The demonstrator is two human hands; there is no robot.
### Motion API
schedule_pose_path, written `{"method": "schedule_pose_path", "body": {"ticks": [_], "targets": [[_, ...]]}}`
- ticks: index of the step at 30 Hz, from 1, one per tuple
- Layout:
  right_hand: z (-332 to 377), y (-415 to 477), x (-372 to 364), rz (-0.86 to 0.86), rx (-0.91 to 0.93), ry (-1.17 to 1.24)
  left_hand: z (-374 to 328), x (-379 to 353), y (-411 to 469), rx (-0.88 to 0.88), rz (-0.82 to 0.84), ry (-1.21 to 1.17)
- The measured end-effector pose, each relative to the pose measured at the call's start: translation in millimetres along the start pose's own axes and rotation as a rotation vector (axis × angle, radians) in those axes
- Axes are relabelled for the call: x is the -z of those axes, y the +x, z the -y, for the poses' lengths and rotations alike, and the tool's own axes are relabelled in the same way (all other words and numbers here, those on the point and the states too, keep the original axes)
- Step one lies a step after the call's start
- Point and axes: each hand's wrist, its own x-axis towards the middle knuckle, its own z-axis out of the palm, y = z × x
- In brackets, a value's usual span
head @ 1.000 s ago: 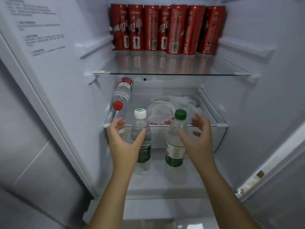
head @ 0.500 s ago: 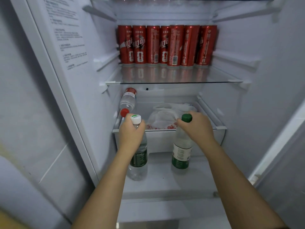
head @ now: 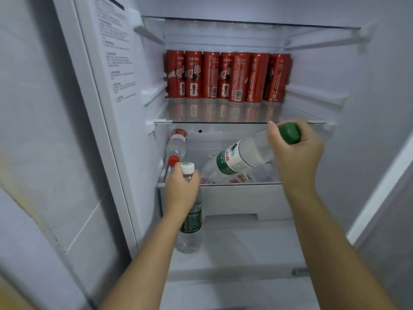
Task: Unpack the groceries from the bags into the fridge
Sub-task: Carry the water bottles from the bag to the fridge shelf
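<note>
The open fridge fills the view. My right hand (head: 296,153) grips a green-capped water bottle (head: 243,156) by its neck and holds it tilted, base to the left, above the open white drawer (head: 241,193). My left hand (head: 182,190) grips the neck of a white-capped water bottle (head: 190,227) that stands upright on the fridge floor in front of the drawer. A red-capped bottle (head: 176,146) lies along the drawer's left side, cap toward me. A white plastic bag (head: 223,175) with red print lies in the drawer.
Several red cans (head: 225,77) stand in a row at the back of the glass shelf (head: 223,118) above the drawer. The fridge's left wall (head: 116,63) carries a printed label. The white fridge floor (head: 245,242) stretches out in front of the drawer.
Both hands closed on the bottle necks. My right hand lifted the green-capped bottle off the fridge floor and tipped it over the drawer. The left bottle still stands. The camera pulled back.
</note>
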Motion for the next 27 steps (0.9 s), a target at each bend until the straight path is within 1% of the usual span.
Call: {"method": "schedule_pose_path", "body": {"ticks": [7,10,12,16,21,24,27], "targets": [[-49.6,-41.4,-30.2,-0.015,0.065,-0.033,2.2,1.5,-0.5,-0.006,0.000,-0.022],[-64.3,-49.7,-40.1,0.042,0.088,-0.086,-0.7,2.3,-2.1,-0.015,-0.009,-0.003],[-76.2,-54.8,-47.8,0.125,0.054,-0.176,-3.8,2.9,-3.6,-0.018,-0.011,-0.011],[-93.0,-53.7,-69.9,0.280,-0.083,-0.501,-5.7,6.9,-6.4,-0.027,-0.038,-0.039],[-96.9,-30.4,-113.3,0.660,-0.157,-0.760,-7.0,15.1,-8.0,0.007,-0.070,-0.070],[-98.8,-25.0,-137.1,0.810,-0.229,-0.760,-5.0,21.0,-7.8,0.044,-0.106,-0.096],[-97.9,-23.2,-156.4,0.859,-0.262,-0.680,0.1,25.2,-6.7,0.074,-0.124,-0.170]]}}
